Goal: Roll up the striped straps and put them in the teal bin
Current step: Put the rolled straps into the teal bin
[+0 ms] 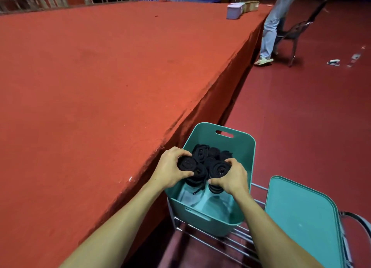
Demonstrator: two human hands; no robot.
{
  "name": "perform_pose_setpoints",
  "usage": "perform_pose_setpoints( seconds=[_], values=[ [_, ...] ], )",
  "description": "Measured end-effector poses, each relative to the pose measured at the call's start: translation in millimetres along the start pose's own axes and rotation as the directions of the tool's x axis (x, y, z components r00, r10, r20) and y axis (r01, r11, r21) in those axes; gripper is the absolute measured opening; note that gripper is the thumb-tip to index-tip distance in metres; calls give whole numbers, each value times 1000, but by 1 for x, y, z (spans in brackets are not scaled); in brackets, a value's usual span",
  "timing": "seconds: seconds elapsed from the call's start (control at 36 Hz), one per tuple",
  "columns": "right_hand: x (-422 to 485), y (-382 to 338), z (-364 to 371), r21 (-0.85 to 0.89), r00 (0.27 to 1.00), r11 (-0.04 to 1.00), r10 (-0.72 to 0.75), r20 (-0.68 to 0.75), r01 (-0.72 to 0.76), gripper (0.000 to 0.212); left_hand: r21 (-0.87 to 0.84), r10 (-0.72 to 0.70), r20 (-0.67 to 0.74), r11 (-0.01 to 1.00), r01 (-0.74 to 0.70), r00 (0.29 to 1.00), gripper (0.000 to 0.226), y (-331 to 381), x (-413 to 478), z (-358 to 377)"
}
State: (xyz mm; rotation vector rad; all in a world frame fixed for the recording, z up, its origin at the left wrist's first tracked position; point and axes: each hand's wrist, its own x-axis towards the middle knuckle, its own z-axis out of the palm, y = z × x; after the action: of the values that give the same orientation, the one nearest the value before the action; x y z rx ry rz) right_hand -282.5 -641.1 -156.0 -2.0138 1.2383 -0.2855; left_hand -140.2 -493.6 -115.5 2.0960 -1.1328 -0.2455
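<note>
Counter [100, 87] in red cloth fills the left of the scene, with red floor [301, 117] to the right. No straps are visible on the counter. At the near right a teal lid [301, 217] lies just beside the teal bin [200, 135], which sits on a wire rack [210, 241] against the counter's edge.

Both hands are down inside the bin. The left hand [170, 171] grips a rolled strap [186, 163] with fingers curled over its top, and the right hand [232, 177] is closed round another roll [219, 168]. More rolls [212, 152] are packed against the far wall, and the near half of the bin floor is bare. The straps look plain black here, and I cannot make out any stripes.

The step in hand looks like the last one: placing finished rolls in the bin. A loose end [197, 191] trails from a roll under the left hand, so that coil may be slack.

The next move calls for setting both rolls flat beside the others. Each should be let go gently so that neither springs open, and the stray end wants tucking in.
</note>
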Motion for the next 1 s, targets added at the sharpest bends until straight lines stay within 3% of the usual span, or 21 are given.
perform_pose_setpoints(
  seconds=[0.14, 0.44, 1.0],
  values=[
    [-2, 5, 4, 29, 999, 999, 34, -26, -34, 96, 67, -1, 8, 998, 0, 1000, 54, -9, -3, 8],
    [2, 11, 22, 39, 986, 985, 168, -12, -167, 97, -6, -82, 29, 997, 82, 996, 56, -25, -5, 19],
    [20, 18, 57, 22, 951, 951, 308, 17, -308, 96, -26, -53, 21, 998, 54, 998, 53, -43, -10, 25]
  ],
)
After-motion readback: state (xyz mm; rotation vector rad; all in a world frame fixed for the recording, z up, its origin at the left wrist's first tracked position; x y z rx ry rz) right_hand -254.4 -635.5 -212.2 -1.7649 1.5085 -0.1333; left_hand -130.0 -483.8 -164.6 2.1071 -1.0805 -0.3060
